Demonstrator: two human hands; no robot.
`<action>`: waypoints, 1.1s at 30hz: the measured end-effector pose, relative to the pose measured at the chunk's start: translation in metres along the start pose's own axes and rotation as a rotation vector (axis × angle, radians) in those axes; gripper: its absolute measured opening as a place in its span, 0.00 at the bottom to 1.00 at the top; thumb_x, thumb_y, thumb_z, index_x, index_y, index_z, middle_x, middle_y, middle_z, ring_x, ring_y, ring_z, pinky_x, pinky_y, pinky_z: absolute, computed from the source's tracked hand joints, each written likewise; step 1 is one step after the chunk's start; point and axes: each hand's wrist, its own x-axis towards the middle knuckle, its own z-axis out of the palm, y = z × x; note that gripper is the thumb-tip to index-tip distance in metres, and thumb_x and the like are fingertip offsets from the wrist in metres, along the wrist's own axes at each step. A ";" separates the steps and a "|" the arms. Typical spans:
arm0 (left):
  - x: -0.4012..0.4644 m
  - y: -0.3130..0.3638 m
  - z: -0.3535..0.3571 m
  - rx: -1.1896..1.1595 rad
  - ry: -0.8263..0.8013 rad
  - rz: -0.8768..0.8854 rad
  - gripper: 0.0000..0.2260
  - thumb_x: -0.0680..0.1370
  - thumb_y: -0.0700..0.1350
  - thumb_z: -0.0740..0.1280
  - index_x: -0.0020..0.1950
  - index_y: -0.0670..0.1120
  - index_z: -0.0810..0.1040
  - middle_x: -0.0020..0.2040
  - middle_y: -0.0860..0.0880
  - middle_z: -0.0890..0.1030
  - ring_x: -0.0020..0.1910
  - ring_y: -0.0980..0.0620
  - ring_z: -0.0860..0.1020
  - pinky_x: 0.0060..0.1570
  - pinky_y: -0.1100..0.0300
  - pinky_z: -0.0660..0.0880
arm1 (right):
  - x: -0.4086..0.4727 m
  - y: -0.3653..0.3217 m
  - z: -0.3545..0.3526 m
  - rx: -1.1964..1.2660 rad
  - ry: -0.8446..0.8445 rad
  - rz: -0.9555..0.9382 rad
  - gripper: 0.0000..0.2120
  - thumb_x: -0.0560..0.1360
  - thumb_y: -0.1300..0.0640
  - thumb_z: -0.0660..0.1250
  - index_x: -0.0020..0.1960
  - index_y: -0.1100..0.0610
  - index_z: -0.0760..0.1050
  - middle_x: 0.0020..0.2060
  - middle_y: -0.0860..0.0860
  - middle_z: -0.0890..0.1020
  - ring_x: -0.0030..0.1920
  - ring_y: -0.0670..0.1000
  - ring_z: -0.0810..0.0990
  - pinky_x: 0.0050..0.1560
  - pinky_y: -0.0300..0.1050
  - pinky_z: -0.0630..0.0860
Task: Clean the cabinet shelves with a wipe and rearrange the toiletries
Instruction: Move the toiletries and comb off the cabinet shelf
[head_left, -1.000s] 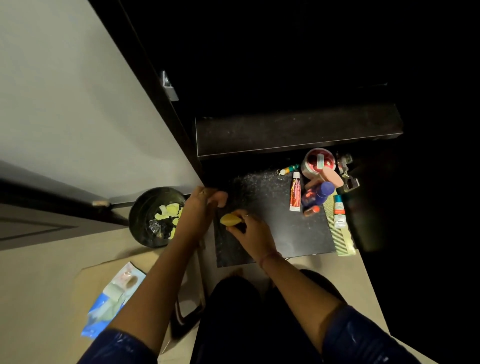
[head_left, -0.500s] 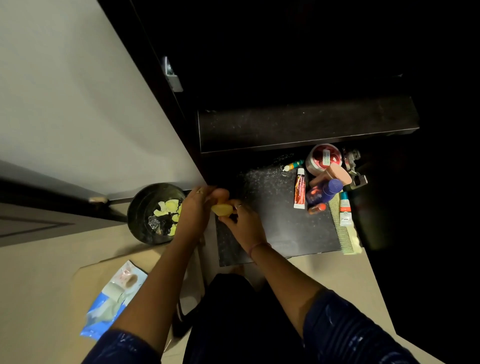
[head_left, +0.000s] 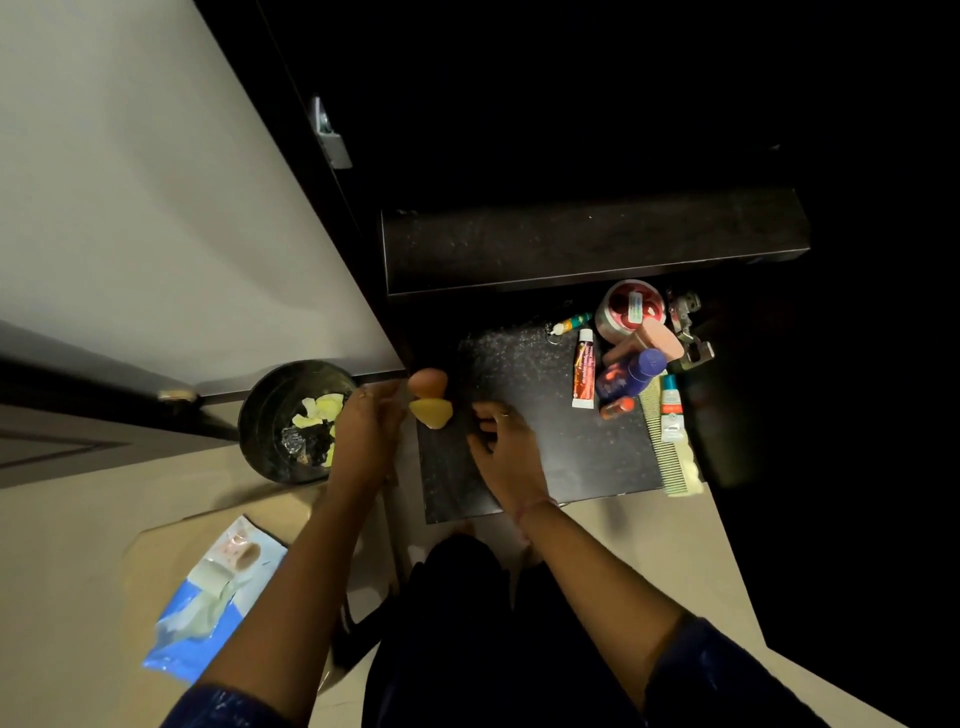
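A crumpled yellow wipe (head_left: 431, 412) hangs over the front left corner of the dark, dusty lower shelf (head_left: 524, 467). My left hand (head_left: 370, 428) pinches it, thumb above it. My right hand (head_left: 501, 441) hovers just right of the wipe, fingers spread, holding nothing. Toiletries crowd the shelf's right side: a red-and-white tube (head_left: 584, 370), a blue bottle (head_left: 631, 371), a red-lidded jar (head_left: 629, 309), a teal-capped tube (head_left: 671, 408) and a pale green comb (head_left: 671, 452). The upper shelf (head_left: 592, 241) is bare and dusty.
A black bin (head_left: 270, 415) with used yellow wipes stands on the floor left of the cabinet. A blue wipe packet (head_left: 218, 597) lies on the floor near my left arm. The open white cabinet door (head_left: 156, 208) fills the left side.
The wipe has passed from my right hand to my left, moving left to the shelf's corner. My right hand has let go and opened.
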 end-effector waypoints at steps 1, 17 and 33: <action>-0.008 -0.002 0.002 -0.031 0.010 -0.047 0.13 0.77 0.39 0.65 0.61 0.39 0.75 0.55 0.40 0.79 0.52 0.46 0.78 0.52 0.53 0.76 | -0.006 0.004 -0.011 0.014 0.054 0.012 0.15 0.75 0.64 0.65 0.61 0.59 0.74 0.58 0.56 0.78 0.55 0.53 0.79 0.59 0.48 0.77; -0.051 0.124 0.140 -0.156 -0.170 0.115 0.17 0.72 0.40 0.71 0.58 0.36 0.76 0.55 0.38 0.79 0.55 0.45 0.76 0.57 0.68 0.65 | -0.003 0.049 -0.156 0.185 0.560 0.186 0.19 0.66 0.52 0.77 0.53 0.55 0.76 0.46 0.50 0.82 0.45 0.47 0.81 0.49 0.38 0.77; -0.039 0.138 0.180 -0.102 -0.212 0.109 0.12 0.76 0.38 0.64 0.60 0.39 0.76 0.56 0.43 0.80 0.58 0.49 0.76 0.60 0.65 0.67 | 0.005 0.043 -0.141 0.095 0.473 0.080 0.16 0.68 0.50 0.74 0.54 0.49 0.77 0.42 0.40 0.80 0.42 0.39 0.79 0.47 0.35 0.76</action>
